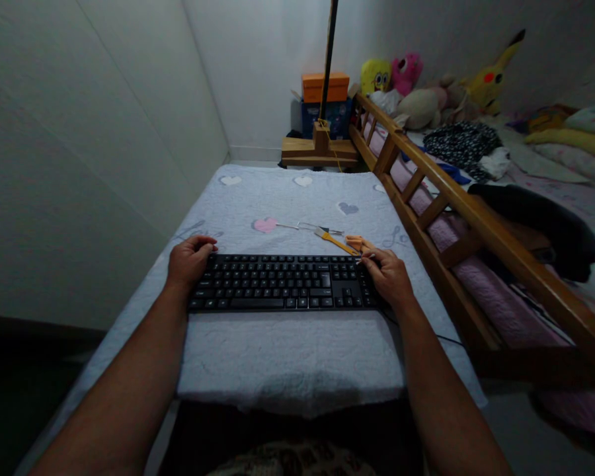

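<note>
A black keyboard [272, 283] lies flat before me, its long side facing me. My left hand [189, 262] is closed at its upper left corner, fingers curled and thumb along the edge. Over the number pad, my right hand [387, 272] pinches a thin white-tipped stick that looks like a cotton swab [365, 260]; its tip is close to the keys. Just behind the keyboard lie a brush with a yellow handle [338, 242], a wire-looped tool [311, 226] and a thin white stick [287, 226]. A folded orange item [354, 242] sits beside my right fingers.
A pale blue cloth with hearts [287, 354] covers the table. A black cable [449, 340] runs off to the right. The wooden bed rail [441, 192] stands along the right side, with plush toys and clothes beyond. A wooden stand [302, 151] and boxes are behind the table.
</note>
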A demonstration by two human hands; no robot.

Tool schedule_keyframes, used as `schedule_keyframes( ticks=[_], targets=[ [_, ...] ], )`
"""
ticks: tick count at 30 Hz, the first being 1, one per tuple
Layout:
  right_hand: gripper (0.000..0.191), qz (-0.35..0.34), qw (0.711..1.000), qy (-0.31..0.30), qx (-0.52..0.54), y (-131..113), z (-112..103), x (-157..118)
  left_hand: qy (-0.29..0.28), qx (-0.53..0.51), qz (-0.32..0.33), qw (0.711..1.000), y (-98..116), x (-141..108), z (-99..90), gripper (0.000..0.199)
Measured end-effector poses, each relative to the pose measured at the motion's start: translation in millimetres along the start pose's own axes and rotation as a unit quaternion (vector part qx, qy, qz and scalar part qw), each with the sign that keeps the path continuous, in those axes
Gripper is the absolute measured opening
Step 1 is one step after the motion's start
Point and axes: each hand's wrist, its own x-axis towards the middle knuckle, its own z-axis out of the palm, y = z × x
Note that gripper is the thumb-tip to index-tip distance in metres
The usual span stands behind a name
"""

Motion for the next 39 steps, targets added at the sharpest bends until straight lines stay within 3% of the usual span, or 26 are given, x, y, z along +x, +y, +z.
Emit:
schedule_keyframes(
  ticks=[10, 21, 39],
  targets=[
    [0.018, -0.004, 1.000, 0.018, -0.011, 7, -5, 1, -0.005, 0.003, 0.016, 1.000, -3, 1, -0.4, 0.021],
    [0.018, -0.027, 0.999, -0.021, -0.017, -5, 0, 0, -0.005, 0.002, -0.002, 1.000, -1, 2, -0.4, 0.021],
    [0.017, -0.019, 1.000, 0.012, -0.017, 7, -6, -2, 0.001, 0.012, 0.020, 1.000, -2, 1, -1.0, 0.021]
  ],
)
